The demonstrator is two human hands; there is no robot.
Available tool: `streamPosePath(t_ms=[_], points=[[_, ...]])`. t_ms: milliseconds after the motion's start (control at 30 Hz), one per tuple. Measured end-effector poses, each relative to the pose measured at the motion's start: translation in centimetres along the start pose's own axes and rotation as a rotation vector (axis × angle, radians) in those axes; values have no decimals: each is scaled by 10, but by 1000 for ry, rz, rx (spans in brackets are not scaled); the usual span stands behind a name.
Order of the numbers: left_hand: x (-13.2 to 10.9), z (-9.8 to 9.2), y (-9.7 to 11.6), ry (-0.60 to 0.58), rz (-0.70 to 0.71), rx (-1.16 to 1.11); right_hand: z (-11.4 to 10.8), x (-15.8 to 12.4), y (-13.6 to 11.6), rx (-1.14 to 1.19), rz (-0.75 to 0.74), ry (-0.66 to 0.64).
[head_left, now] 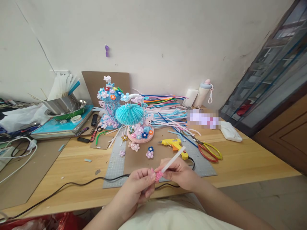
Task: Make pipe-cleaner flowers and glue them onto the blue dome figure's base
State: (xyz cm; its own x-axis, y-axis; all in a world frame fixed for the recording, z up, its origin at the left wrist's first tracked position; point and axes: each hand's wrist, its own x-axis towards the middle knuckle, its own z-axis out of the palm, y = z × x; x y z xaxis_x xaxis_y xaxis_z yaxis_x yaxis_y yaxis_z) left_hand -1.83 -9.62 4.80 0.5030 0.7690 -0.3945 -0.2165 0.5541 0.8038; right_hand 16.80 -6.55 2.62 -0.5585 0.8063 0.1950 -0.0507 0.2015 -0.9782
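Note:
Close to the table's front edge, my left hand [144,182] pinches a pink pipe cleaner [159,176] wound in small loops. My right hand [179,172] is closed round the lower part of a straight white stick [175,158], which slants up to the right. Those pink loops sit at the stick's lower end, touching the fingers of both hands. Just behind the right hand lies a yellow hot glue gun [172,144]. Small pipe-cleaner flowers [149,154] lie on the cardboard beyond my hands.
Two pipe-cleaner carousel-like ornaments [130,114] stand at the back. Bundled pipe cleaners [165,115] lie behind them. Scissors [211,151] with red and yellow handles rest at right. A black cord [72,183] crosses the table front. A metal pot [57,105] stands at left.

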Motion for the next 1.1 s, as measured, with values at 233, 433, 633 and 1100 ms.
streamPosePath(t_ms=[233, 433, 633, 1100], points=[[-2, -2, 3, -92, -51, -3, -2, -5, -11, -392, -147, -187], [4, -12, -9, -318, -182, -223, 10, -10, -22, -596, -258, -130], [7, -13, -15, -333, -188, -231, 19, -9, -16, -601, -220, -52], [20, -9, 6, 90, 248, 258, 20, 5, -17, -294, 148, -62]])
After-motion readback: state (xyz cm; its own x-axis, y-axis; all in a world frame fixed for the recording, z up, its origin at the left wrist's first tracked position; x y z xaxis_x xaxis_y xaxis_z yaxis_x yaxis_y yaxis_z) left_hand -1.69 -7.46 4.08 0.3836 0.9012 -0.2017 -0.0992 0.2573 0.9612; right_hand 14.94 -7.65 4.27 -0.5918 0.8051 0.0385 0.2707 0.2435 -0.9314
